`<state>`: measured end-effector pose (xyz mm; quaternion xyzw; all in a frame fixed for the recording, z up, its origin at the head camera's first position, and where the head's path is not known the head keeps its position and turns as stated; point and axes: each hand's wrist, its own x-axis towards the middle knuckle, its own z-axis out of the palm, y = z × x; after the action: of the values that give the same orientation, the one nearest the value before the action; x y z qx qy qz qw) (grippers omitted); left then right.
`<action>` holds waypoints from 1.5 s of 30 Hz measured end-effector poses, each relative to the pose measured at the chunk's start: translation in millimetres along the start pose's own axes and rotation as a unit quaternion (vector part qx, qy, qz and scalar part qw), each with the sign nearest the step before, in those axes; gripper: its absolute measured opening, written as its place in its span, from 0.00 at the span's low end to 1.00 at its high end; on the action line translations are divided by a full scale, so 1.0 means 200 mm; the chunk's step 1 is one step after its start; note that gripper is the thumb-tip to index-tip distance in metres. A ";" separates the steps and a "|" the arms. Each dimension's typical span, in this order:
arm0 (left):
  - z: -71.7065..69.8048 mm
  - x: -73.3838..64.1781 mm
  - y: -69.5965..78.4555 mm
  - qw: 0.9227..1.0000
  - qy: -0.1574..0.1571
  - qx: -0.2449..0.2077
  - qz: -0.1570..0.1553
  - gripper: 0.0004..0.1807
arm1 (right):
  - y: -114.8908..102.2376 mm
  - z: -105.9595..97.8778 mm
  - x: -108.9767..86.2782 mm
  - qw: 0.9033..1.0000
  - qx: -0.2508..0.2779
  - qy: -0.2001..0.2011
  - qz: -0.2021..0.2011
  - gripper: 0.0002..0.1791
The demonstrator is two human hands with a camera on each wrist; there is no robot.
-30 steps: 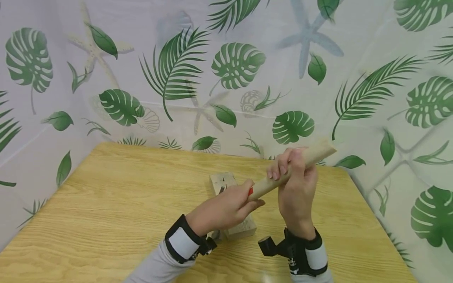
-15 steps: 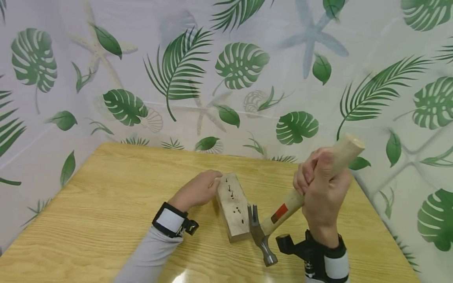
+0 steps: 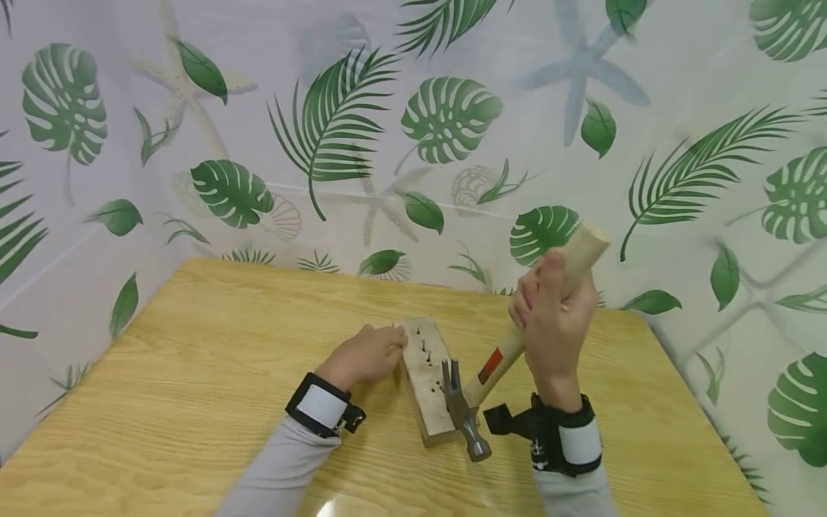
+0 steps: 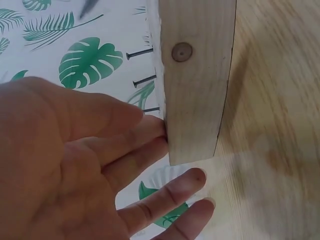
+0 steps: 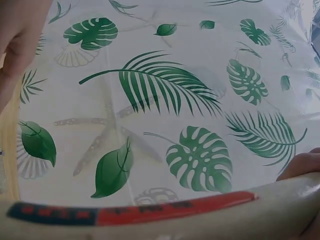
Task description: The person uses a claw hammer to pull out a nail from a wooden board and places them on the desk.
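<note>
Hammer (image 3: 491, 365) in right hand (image 3: 558, 324)

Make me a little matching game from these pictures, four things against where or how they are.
Things:
1. Hammer
2. Nails
3. Left hand
4. Wall cloth

Where or how:
A. At the far end of the wooden block
B. White with green leaves
C. Gripped by the right hand
D. Sticking out of the wooden block

Right pairs: 1-C, 2-D, 3-A, 4-B.
</note>
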<state>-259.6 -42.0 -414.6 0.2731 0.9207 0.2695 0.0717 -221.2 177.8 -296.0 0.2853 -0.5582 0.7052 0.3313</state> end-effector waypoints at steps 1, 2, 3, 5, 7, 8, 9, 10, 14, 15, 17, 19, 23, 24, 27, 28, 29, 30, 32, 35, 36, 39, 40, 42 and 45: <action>0.00 0.00 0.00 1.000 0.000 0.003 0.000 0.21 | 0.03 0.01 0.03 1.000 -0.016 -0.006 0.021 0.15; 0.00 0.00 0.00 1.000 0.001 0.005 0.001 0.20 | 0.07 0.02 0.06 0.999 -0.028 -0.015 0.042 0.14; 0.00 0.01 0.00 1.000 0.000 0.006 -0.001 0.20 | 0.10 0.03 0.08 0.997 -0.042 -0.026 0.063 0.14; 0.00 0.01 0.00 1.000 0.001 0.002 -0.007 0.20 | 0.17 0.05 0.14 0.992 -0.059 -0.047 0.100 0.15; 0.00 0.01 0.00 1.000 0.000 0.005 -0.013 0.20 | 0.25 0.07 0.17 0.988 -0.061 -0.061 0.131 0.16; 0.00 0.00 0.00 1.000 -0.001 0.006 -0.015 0.21 | 0.28 0.08 0.19 0.985 -0.061 -0.066 0.146 0.17; 0.00 0.00 0.00 1.000 -0.002 0.007 -0.018 0.21 | 0.31 0.09 0.20 0.983 -0.060 -0.073 0.160 0.17; 0.00 0.00 0.00 1.000 -0.002 0.009 -0.019 0.21 | 0.34 0.10 0.22 0.980 -0.059 -0.078 0.174 0.18; -0.01 0.00 -0.02 1.000 -0.004 0.010 -0.023 0.21 | 0.45 0.17 0.25 0.970 -0.065 -0.100 0.214 0.20; -0.01 0.00 -0.02 1.000 -0.005 0.009 -0.025 0.21 | 0.47 0.19 0.25 0.968 -0.067 -0.105 0.220 0.20; -0.01 0.00 -0.03 1.000 -0.005 0.006 -0.028 0.21 | 0.50 0.22 0.26 0.965 -0.077 -0.110 0.223 0.20; 0.00 0.00 -0.03 1.000 -0.007 0.003 -0.029 0.22 | 0.53 0.24 0.27 0.965 -0.082 -0.113 0.222 0.20; 0.01 0.01 -0.04 0.999 -0.010 -0.004 -0.034 0.22 | 0.57 0.30 0.29 0.965 -0.102 -0.112 0.213 0.20; 0.01 0.01 -0.04 0.999 -0.012 -0.005 -0.035 0.22 | 0.58 0.31 0.29 0.965 -0.109 -0.111 0.211 0.20; 0.00 0.00 -0.05 0.999 -0.014 -0.005 -0.041 0.22 | 0.60 0.35 0.30 0.965 -0.125 -0.112 0.203 0.21; 0.00 0.00 -0.04 0.999 -0.016 -0.006 -0.042 0.22 | 0.60 0.37 0.30 0.965 -0.128 -0.114 0.200 0.21; -0.01 0.00 -0.04 0.999 -0.016 -0.004 -0.044 0.22 | 0.60 0.38 0.30 0.965 -0.130 -0.114 0.198 0.21; -0.01 -0.01 -0.04 0.999 -0.017 -0.003 -0.046 0.22 | 0.60 0.39 0.30 0.966 -0.130 -0.114 0.194 0.21; -0.01 -0.01 -0.03 0.999 -0.019 -0.002 -0.047 0.23 | 0.59 0.38 0.30 0.968 -0.126 -0.107 0.187 0.22; -0.01 -0.01 -0.01 0.999 -0.021 -0.003 -0.047 0.23 | 0.56 0.36 0.29 0.973 -0.113 -0.094 0.177 0.20; -0.01 -0.01 -0.01 0.999 -0.022 0.001 -0.046 0.23 | 0.54 0.35 0.29 0.975 -0.110 -0.092 0.171 0.19; -0.01 0.00 -0.01 0.999 -0.024 0.008 -0.046 0.24 | 0.49 0.34 0.26 0.981 -0.100 -0.086 0.141 0.16; -0.01 0.00 -0.01 0.999 -0.026 0.010 -0.046 0.24 | 0.46 0.33 0.25 0.984 -0.096 -0.085 0.126 0.15; -0.02 0.00 -0.02 0.999 -0.026 0.007 -0.047 0.24 | 0.42 0.32 0.21 0.988 -0.091 -0.076 0.098 0.14; -0.02 0.00 -0.04 0.998 -0.025 -0.009 -0.048 0.23 | 0.35 0.31 0.16 0.994 -0.075 -0.055 0.049 0.14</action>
<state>-264.2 -49.7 -415.4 0.2341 0.9283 0.2673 0.1098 -294.0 110.3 -300.9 0.2704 -0.6405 0.6598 0.2853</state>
